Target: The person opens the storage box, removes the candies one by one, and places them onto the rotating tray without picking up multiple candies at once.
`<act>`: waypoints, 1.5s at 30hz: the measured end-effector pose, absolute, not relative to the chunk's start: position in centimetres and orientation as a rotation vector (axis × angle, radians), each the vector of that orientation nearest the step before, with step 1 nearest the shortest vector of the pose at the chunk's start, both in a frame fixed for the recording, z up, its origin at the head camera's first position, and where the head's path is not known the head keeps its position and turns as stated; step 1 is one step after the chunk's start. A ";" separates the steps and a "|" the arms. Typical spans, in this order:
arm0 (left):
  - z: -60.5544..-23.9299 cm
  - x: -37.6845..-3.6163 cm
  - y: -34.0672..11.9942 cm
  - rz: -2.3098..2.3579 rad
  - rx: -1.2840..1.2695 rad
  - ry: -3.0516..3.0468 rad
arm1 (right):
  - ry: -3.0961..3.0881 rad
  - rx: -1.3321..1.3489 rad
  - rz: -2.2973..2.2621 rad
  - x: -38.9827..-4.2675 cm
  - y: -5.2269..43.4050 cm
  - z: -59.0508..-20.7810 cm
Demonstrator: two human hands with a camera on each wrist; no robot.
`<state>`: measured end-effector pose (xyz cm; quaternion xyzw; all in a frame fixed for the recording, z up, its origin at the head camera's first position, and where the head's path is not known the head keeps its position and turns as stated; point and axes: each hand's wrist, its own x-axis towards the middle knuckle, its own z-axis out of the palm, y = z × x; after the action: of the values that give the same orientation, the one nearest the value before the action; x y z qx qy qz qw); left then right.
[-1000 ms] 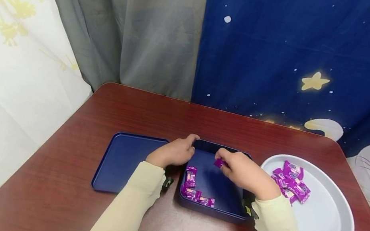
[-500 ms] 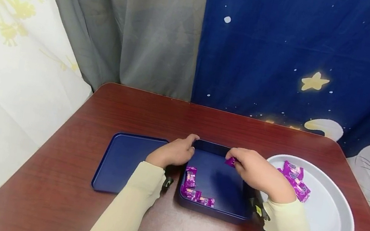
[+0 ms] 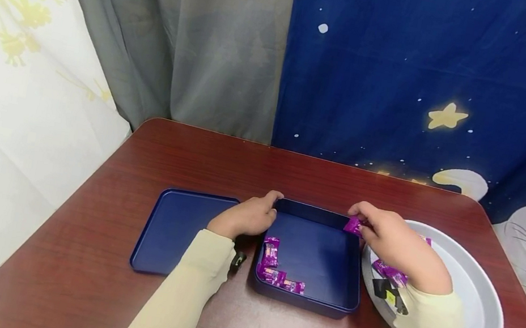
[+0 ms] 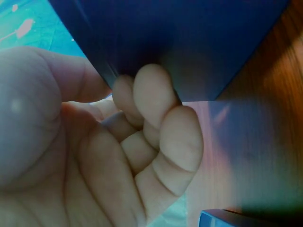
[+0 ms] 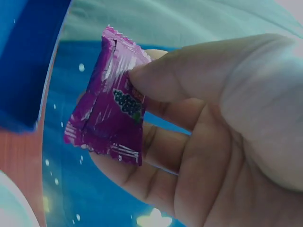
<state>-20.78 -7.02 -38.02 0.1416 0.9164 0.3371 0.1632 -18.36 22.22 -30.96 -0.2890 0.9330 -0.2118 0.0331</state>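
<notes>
The head camera is looking forward and down from above the near edge of the table (image 3: 150, 157), taking in both hands, the blue box (image 3: 316, 253) and the curtains behind. The left wrist camera is sitting very close under the left hand (image 4: 94, 146), facing the box's outer wall (image 4: 189, 47). The right wrist camera is looking up past the right hand (image 5: 227, 132) at its purple sweet (image 5: 111, 118), also showing in the head view (image 3: 353, 225)
</notes>
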 end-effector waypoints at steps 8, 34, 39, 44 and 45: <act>-38.1 -20.7 -7.0 0.960 0.397 2.613 | 2.996 -0.761 -0.560 -18.8 25.3 -30.9; -38.1 -20.8 -6.9 0.937 0.406 2.628 | 2.881 -0.234 -0.459 -20.0 31.8 -32.8; -38.1 -20.8 -6.9 0.939 0.407 2.627 | 2.852 -0.215 -0.444 -20.2 32.0 -33.4; -38.1 -20.8 -6.9 0.940 0.405 2.629 | 2.855 -0.248 -0.436 -20.4 32.2 -34.0; -38.1 -20.8 -6.9 0.942 0.404 2.629 | 2.855 -0.253 -0.435 -20.5 32.2 -34.1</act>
<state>-20.76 -6.92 -38.07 0.1415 0.9199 0.3294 0.1591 -20.45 32.24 -34.09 -0.0865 0.9776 -0.1489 0.1210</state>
